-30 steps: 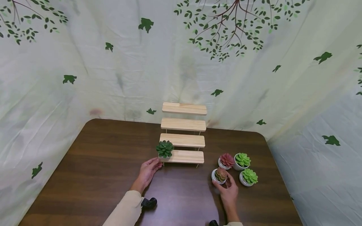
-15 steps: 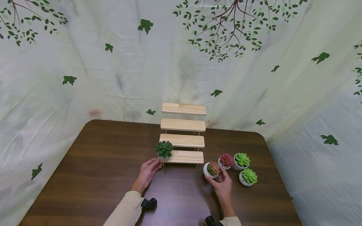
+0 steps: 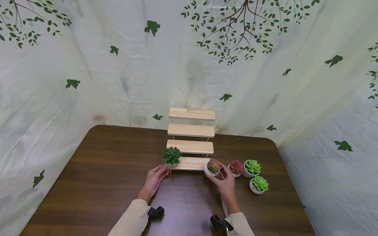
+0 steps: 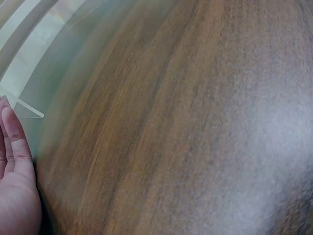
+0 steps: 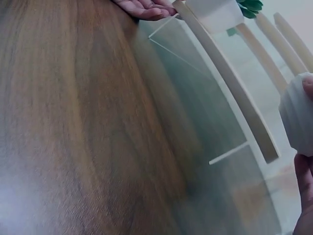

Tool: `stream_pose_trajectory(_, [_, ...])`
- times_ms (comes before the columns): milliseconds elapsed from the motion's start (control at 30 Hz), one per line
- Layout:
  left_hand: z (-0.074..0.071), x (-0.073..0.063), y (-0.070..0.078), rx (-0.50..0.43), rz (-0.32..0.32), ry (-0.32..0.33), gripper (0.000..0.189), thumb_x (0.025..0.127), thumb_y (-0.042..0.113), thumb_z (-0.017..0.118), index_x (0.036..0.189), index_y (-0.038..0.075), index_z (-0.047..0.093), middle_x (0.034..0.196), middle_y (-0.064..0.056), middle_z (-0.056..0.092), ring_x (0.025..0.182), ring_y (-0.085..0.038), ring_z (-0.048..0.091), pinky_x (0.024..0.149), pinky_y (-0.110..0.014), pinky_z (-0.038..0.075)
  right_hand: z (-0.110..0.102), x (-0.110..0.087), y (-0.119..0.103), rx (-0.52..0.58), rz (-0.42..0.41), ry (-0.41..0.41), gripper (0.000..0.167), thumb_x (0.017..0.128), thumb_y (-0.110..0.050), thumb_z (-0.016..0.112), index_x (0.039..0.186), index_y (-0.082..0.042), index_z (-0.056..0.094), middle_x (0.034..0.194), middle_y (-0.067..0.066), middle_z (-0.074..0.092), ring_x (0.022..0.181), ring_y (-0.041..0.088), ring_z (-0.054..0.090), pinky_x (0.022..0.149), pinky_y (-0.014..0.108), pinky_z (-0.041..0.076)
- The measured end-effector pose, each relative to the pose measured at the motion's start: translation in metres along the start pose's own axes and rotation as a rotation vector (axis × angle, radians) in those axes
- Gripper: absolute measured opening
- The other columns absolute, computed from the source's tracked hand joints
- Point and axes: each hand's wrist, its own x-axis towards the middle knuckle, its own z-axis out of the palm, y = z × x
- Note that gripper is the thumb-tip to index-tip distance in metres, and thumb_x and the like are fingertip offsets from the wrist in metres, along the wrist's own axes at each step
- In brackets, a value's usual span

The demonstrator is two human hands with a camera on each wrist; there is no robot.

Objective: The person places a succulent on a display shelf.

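Note:
My right hand grips the white pot of a reddish-green potted succulent at the right end of the stand's lowest shelf. The right wrist view shows that white pot raised beside the shelf end, fingers on its side. The tiered wooden stand has several pale shelves on thin legs. On the lowest shelf's left end sits a dark green potted succulent. My left hand is at that same end, fingertips at the shelf corner, fingers mostly straight in the left wrist view; whether they pinch the shelf is unclear.
To the right on the brown table stand a red potted succulent and two bright green ones, one behind and one in front. A leaf-printed cloth hangs close behind the stand.
My right hand has carried the reddish-green succulent left and away from the other pots, up to the lowest shelf's right end. The left hand stays in place.

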Motion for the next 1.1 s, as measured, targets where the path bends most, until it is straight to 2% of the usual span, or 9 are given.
stream_pose_trajectory(167, [0.000, 0.000, 0.000, 0.007, -0.005, -0.006, 0.016, 0.096, 0.004, 0.058, 0.107, -0.007, 0.062, 0.089, -0.004, 0.067, 0.082, -0.015, 0.065, 0.079, -0.025, 0.056, 0.008, 0.001, -0.017, -0.008, -0.016, -0.052, 0.064, 0.070, 0.008, 0.081, 0.127, 0.009, 0.053, 0.127, 0.025, 0.056, 0.117, 0.032, 0.054, 0.103, 0.040, 0.043])
stream_pose_trajectory(367, [-0.001, 0.000, 0.000, 0.005, -0.008, -0.004, 0.012, 0.096, 0.003, 0.057, 0.103, -0.004, 0.064, 0.088, -0.003, 0.067, 0.081, -0.015, 0.065, 0.078, -0.025, 0.056, 0.021, 0.000, -0.038, -0.064, -0.059, -0.121, 0.060, 0.070, 0.007, 0.081, 0.124, 0.010, 0.056, 0.121, 0.026, 0.060, 0.112, 0.033, 0.056, 0.099, 0.044, 0.046])
stream_pose_trajectory(567, [-0.002, 0.003, 0.002, 0.001, -0.005, -0.012, 0.009, 0.096, 0.002, 0.057, 0.099, -0.002, 0.064, 0.087, -0.003, 0.067, 0.081, -0.014, 0.066, 0.078, -0.025, 0.056, 0.035, 0.007, -0.042, -0.030, -0.076, -0.167, 0.059, 0.070, 0.008, 0.080, 0.124, 0.011, 0.056, 0.123, 0.027, 0.059, 0.115, 0.036, 0.055, 0.101, 0.046, 0.045])
stream_pose_trajectory(767, [-0.005, 0.002, 0.003, 0.008, 0.004, -0.003, 0.009, 0.096, 0.003, 0.057, 0.099, -0.001, 0.065, 0.088, -0.002, 0.067, 0.081, -0.014, 0.066, 0.078, -0.025, 0.056, 0.047, 0.012, -0.043, -0.028, -0.123, -0.250, 0.060, 0.071, 0.008, 0.080, 0.126, 0.011, 0.055, 0.123, 0.026, 0.056, 0.116, 0.037, 0.054, 0.102, 0.048, 0.043])
stream_pose_trajectory(967, [-0.004, 0.001, 0.001, 0.012, -0.001, -0.001, 0.014, 0.096, 0.002, 0.056, 0.106, -0.007, 0.061, 0.089, -0.003, 0.066, 0.081, -0.014, 0.065, 0.079, -0.025, 0.056, 0.052, 0.015, -0.041, -0.040, -0.144, -0.307, 0.060, 0.070, 0.009, 0.080, 0.125, 0.010, 0.056, 0.123, 0.025, 0.057, 0.113, 0.036, 0.056, 0.099, 0.047, 0.046])
stream_pose_trajectory(1100, [-0.002, 0.001, -0.001, -0.007, 0.006, -0.003, 0.012, 0.096, 0.001, 0.056, 0.103, -0.005, 0.062, 0.087, -0.003, 0.067, 0.080, -0.014, 0.066, 0.078, -0.024, 0.056, 0.053, 0.016, -0.038, -0.032, -0.133, -0.328, 0.059, 0.071, 0.008, 0.079, 0.125, 0.010, 0.055, 0.125, 0.026, 0.057, 0.114, 0.038, 0.057, 0.098, 0.047, 0.046])
